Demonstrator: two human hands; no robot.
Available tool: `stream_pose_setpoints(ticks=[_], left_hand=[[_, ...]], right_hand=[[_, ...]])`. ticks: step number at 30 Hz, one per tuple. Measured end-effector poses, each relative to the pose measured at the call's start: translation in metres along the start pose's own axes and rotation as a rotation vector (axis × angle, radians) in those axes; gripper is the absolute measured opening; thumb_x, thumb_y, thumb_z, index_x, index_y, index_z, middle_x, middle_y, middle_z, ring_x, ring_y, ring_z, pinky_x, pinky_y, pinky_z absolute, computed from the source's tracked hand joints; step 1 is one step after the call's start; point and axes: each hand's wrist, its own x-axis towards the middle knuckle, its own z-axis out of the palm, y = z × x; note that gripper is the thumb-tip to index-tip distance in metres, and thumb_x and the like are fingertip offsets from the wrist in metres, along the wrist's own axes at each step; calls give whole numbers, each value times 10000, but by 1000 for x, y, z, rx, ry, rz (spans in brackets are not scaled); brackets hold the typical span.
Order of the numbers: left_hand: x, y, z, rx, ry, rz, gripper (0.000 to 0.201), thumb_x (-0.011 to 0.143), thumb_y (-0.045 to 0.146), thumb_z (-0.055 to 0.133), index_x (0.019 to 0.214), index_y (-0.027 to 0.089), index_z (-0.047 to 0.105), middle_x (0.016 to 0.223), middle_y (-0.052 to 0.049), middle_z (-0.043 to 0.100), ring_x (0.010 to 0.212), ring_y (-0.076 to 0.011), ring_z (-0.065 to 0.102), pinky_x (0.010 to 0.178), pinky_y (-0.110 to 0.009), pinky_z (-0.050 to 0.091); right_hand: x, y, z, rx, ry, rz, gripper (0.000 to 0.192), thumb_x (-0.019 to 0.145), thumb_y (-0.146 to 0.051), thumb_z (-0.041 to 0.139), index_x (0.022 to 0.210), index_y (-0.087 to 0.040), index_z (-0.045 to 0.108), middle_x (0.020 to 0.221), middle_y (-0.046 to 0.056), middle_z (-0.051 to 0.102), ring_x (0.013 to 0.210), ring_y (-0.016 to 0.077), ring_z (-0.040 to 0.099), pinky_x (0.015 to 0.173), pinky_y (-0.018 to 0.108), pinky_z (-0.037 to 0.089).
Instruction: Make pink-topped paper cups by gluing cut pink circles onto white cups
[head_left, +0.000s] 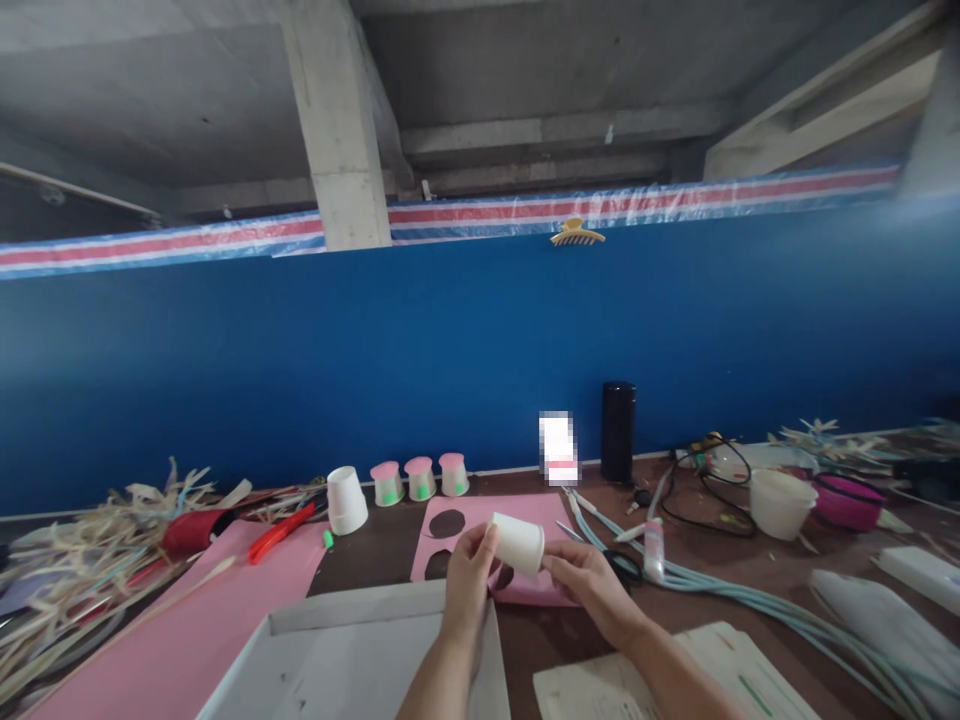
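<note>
Both hands hold a small white paper cup (519, 541) on its side above the brown table (750, 585), its closed base pointing left and its open mouth right; the left hand (469, 570) pinches the base end with fingertips curled around it, and the right hand (589, 585) grips the rim end between thumb and fingers; directly beneath the cup lies a pink sheet with round holes cut out (480, 525), and just in front of the hands sits a shallow white cardboard tray (337, 660); a larger pink sheet (195, 620) spreads to the left, with red-handled cutters (281, 533) on its far edge and a pile of dry straw strips (82, 560) beyond; near the blue wall (450, 350) stand an upturned white cup (346, 499) and three small pink-topped cups (420, 478); to the right lie scissors (600, 545), a glue tube (654, 548), pale blue cables (750, 595), a black cylinder (618, 431), a white bowl (780, 502) and a magenta bowl (847, 500).
</note>
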Motion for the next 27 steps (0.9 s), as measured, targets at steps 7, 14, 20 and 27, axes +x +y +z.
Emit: stream_pose_setpoints(ticks=[7,14,20,27], left_hand=[[-2,2,0,54,-55,-1,449,709,549,631,880,138,689,749,-60,636,685,-160,582,612,-248,470],[3,-10,-4,-20,-48,7,439,697,540,651,843,127,682,745,-62,618,681,-147,562,658,-267,462],[4,-11,-4,-114,-76,-13,413,715,506,657,845,114,661,690,-34,583,630,-119,529,614,-237,425],[-3,1,-1,-276,-118,-23,349,747,470,643,856,139,660,807,-58,642,727,-142,583,675,-241,443]], right_hand=[[0,3,1,-4,11,-57,291,718,-403,646,749,-118,699,485,-43,435,449,57,311,443,206,209],[-3,-4,7,-10,6,-131,256,705,-389,667,742,-137,700,574,-19,515,507,77,378,481,212,286],[-7,-9,10,-26,-25,-145,205,715,-341,656,738,-144,709,572,-15,537,498,71,385,466,202,289],[-7,-8,1,145,81,-122,245,736,-357,641,826,-140,709,752,55,662,483,59,411,419,183,262]])
